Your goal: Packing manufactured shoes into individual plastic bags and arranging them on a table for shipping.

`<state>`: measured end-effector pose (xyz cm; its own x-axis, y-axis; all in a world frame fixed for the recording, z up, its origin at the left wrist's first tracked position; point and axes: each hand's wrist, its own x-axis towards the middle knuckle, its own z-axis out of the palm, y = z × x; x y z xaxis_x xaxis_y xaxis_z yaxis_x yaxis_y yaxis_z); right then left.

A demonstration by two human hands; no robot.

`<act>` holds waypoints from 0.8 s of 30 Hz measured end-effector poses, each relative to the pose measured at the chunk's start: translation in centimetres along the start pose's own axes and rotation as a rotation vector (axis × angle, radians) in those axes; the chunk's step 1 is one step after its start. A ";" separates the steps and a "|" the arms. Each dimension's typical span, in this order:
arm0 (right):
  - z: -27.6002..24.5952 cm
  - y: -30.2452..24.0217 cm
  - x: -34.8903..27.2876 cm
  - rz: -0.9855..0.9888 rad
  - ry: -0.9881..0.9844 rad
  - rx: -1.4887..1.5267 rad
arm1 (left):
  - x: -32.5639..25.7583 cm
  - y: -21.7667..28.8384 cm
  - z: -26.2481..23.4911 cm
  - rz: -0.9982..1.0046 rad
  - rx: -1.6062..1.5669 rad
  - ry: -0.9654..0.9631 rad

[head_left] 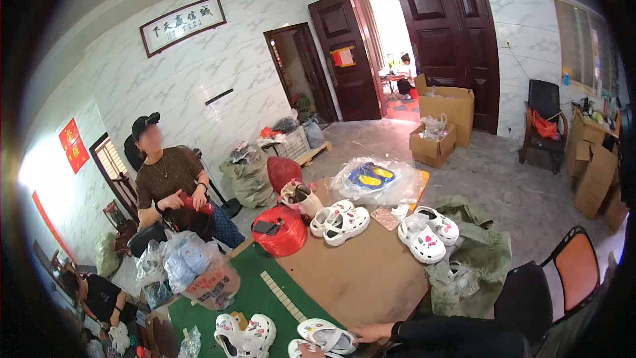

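At the bottom edge of the view, the person's right hand (372, 333), in a dark sleeve, lay loosely open, its fingers (361, 337) resting on the heel of a white clog (326, 337). That clog sat on the green table mat (248, 299) beside a brown cardboard sheet (358, 268). Only a sliver of the left hand (313, 352) showed beneath the clog; its grip could not be told.
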<state>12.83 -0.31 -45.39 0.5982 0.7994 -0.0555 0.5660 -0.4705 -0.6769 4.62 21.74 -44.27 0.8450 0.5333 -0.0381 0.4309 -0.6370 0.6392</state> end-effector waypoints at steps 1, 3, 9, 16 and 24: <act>0.9 1.4 0.9 0.052 -0.011 0.054 | -0.2 1.3 0.7 0.023 0.003 -0.041; 0.6 2.3 1.7 0.098 -0.027 0.105 | -0.9 3.0 1.7 0.048 0.007 -0.111; -4.9 -0.6 -1.1 0.236 0.013 0.236 | -1.9 6.5 2.0 0.107 -0.001 -0.211; -4.1 0.9 -0.3 0.352 0.093 0.090 | -1.6 6.2 3.2 0.144 -0.141 -0.207; -6.1 -1.3 -0.6 0.161 0.197 -0.124 | -2.3 5.4 2.7 0.257 -0.009 -0.563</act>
<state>15.25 -2.46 -40.03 0.7779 0.6284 -0.0037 0.5123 -0.6376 -0.5753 5.82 15.58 -42.77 0.9600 -0.0137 -0.2798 0.1906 -0.6999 0.6884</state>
